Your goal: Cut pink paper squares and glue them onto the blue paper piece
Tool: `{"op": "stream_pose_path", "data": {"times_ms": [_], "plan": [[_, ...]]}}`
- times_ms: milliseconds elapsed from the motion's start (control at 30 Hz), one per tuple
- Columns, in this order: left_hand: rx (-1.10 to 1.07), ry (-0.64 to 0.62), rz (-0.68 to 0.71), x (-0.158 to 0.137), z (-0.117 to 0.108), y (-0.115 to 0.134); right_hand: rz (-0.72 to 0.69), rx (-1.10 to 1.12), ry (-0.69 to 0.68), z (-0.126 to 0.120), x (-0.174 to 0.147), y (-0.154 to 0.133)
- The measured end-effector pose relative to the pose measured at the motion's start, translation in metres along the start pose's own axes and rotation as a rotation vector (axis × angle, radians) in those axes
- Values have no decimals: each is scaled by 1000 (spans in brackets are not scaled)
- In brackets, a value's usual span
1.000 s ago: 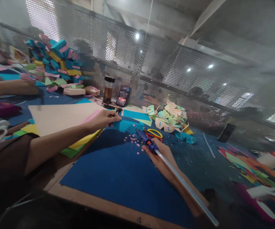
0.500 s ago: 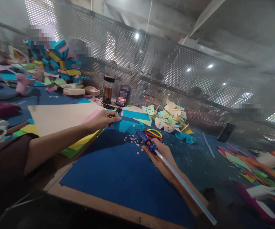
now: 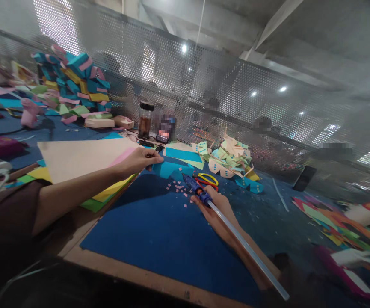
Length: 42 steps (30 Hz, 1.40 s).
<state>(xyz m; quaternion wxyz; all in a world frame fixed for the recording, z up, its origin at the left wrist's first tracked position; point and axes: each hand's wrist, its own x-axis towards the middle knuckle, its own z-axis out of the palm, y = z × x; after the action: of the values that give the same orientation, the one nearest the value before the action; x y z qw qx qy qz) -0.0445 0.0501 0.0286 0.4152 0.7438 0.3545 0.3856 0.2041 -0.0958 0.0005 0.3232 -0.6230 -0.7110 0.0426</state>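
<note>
— So, nearest first: what is the right hand (image 3: 218, 209) doing?
— It is wrapped around a blue glue gun (image 3: 197, 190). The clear glue stick (image 3: 245, 250) runs back along the forearm toward the near edge, and the nozzle points away and leftward, at the scattered pink paper bits (image 3: 179, 186).
— Room around it?
— Bare blue mat (image 3: 159, 239) lies near and left of it; yellow scissors (image 3: 208, 179) sit just beyond the nozzle.
— The left hand (image 3: 140, 161)?
— Farther out, fingers pinched shut on a teal paper piece (image 3: 168, 167) at the edge of the beige sheet (image 3: 82, 156). Beyond stand a jar (image 3: 145, 121) and the folded paper heap (image 3: 231, 160).
</note>
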Motion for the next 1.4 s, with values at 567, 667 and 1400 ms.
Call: {"op": "stream_pose_path", "data": {"times_ms": [567,667,1400], "plan": [[10,-10,-7,0,-1,-2,58,-31,-37,-2,1,-2],[9,-9,-8,0,-2,-2,49,-36,-37,-1,1,-2],[4,-4,-12,5,-4,-10,51,81,-51,-2,0,-1]]}}
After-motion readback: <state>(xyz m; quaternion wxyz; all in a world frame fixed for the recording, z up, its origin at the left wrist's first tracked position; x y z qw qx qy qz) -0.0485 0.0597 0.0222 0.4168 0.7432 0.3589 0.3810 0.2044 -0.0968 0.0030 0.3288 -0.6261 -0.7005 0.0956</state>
